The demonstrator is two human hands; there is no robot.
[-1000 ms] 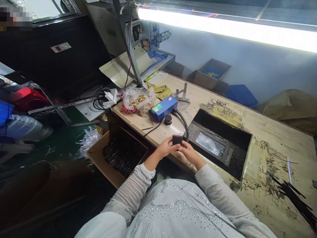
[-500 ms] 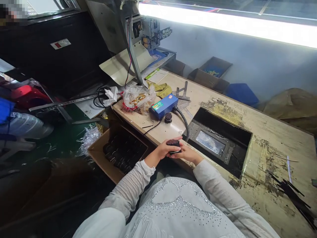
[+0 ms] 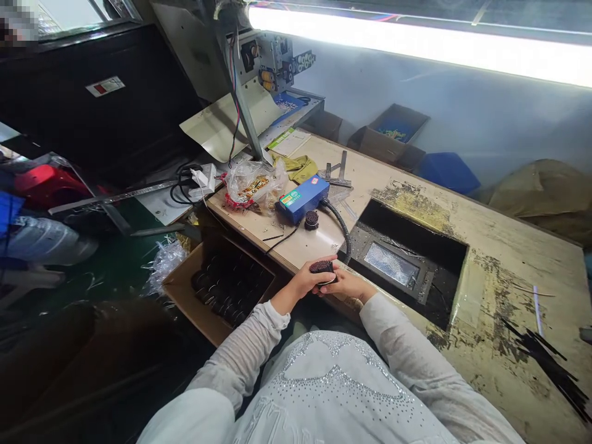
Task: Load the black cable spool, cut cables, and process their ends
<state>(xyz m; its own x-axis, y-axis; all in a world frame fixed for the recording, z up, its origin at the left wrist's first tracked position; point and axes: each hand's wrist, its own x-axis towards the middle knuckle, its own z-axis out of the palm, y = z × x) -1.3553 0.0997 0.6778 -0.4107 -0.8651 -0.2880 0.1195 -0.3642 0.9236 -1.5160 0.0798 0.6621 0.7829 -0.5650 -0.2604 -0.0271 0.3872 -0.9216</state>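
Note:
Between my two hands, over the table's front edge, is a round bundle of thin dark tubes [image 3: 321, 267], its cut ends facing up. My left hand [image 3: 303, 280] wraps round its left side. From the right, my right hand [image 3: 348, 283] closes on the same bundle, fingers against it; the fingers underneath are partly hidden. A second, smaller dark bundle [image 3: 311, 220] stands upright on the table, beside a blue box-shaped device [image 3: 303, 198] with a black ribbed hose [image 3: 343, 228].
Left of my hands, a cardboard box [image 3: 185, 296] holds several dark bundles. On the right, a recessed opening [image 3: 416, 240] in the table contains a framed, shiny panel [image 3: 392, 264]. Loose black strips [image 3: 550, 364] lie farther right. A clear plastic bag [image 3: 254, 185] sits behind the device.
The view has shifted slightly, so the table and its things sit a little further left. Both hands stay on the bundle, with almost no change in grip.

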